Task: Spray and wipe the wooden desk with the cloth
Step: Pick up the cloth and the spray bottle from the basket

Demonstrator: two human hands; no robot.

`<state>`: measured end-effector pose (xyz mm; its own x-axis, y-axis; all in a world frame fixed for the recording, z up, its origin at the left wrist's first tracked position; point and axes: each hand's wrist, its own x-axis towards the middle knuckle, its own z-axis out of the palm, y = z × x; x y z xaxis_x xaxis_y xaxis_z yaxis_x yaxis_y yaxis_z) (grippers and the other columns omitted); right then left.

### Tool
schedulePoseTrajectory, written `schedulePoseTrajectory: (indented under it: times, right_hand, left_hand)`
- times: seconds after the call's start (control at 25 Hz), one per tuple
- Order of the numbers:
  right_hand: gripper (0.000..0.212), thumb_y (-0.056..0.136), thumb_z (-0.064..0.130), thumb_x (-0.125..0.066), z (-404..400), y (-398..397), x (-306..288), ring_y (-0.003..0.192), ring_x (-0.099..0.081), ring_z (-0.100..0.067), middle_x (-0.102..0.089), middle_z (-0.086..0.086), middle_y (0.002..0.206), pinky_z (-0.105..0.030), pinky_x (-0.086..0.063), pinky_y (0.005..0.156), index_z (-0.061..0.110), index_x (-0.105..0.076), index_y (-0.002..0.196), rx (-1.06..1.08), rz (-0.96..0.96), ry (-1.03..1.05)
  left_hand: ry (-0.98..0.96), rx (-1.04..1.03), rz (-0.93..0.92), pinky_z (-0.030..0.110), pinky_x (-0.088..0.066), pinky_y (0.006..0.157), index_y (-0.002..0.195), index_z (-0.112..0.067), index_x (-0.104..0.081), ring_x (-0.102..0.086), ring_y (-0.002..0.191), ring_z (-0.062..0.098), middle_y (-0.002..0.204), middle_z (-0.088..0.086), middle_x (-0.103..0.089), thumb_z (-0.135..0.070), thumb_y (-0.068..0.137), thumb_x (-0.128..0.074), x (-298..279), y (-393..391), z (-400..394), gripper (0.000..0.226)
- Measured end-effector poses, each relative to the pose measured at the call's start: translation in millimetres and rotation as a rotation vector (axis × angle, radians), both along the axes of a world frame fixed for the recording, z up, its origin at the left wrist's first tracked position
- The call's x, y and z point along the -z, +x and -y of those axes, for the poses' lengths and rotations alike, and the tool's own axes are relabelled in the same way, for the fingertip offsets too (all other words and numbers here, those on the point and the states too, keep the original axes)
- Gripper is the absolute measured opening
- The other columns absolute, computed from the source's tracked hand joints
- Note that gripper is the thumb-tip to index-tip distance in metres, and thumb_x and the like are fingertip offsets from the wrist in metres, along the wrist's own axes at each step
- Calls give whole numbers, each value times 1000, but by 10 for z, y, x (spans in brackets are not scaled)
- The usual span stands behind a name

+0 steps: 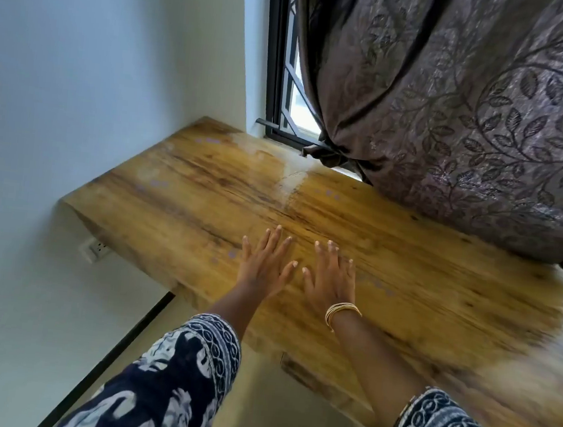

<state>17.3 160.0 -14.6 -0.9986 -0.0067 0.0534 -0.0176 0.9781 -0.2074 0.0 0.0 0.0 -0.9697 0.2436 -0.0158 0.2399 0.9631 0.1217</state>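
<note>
Wooden, honey-brown tabletop (406,259) carries both flat hands near its front edge: left hand (264,266) and bangled right hand (330,280), fingers (276,238) straight, slightly spread.

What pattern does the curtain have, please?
The curtain is dark brownish purple with a leaf-and-vine pattern, seen in the head view.

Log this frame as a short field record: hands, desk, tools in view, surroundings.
left hand: open, fingers straight, flat over the desk
right hand: open, fingers straight, bangles on its wrist
wooden desk: pale glossy patch near the window
cloth and spray: none in view
curtain: knotted, drapes onto the desk's far edge
</note>
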Motion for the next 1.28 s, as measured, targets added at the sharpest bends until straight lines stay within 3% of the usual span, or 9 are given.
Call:
schedulePoseTrajectory:
  times: [0.6, 1.04, 1.28]
  right_hand:
    - [63, 96, 46, -37, 690, 785, 46, 145, -26, -29, -25, -13, 158, -54, -18, 116, 19, -23, 152, 86, 28, 35]
    - [58, 95, 40, -44, 317, 1825, 221, 142, -33, -29, -36, -13, 152, -54, -26, 112, 11, -38, 146, 165, -53, 45]
    - [54, 93, 31, -50, -70, 2587, 400, 139, -38, -31, -42, -14, 148, -55, -31, 110, 9, -45, 142, 148, -86, 33]
  left_hand:
    - [-39, 89, -9, 62, -4, 116, 155, -22, -10, -2, 151, 22, 164, 4, -2, -56, 99, -20, 135, 695, 824, 66]
    - [-22, 207, -47, 61, 0, 115, 154, -13, -15, -7, 151, 25, 163, 8, -11, -52, 99, -22, 329, 1506, 509, 68]
    - [-21, 224, -87, 60, -3, 115, 150, -8, -29, -19, 149, 26, 160, 11, -24, -46, 99, -23, 458, 2116, 130, 64]
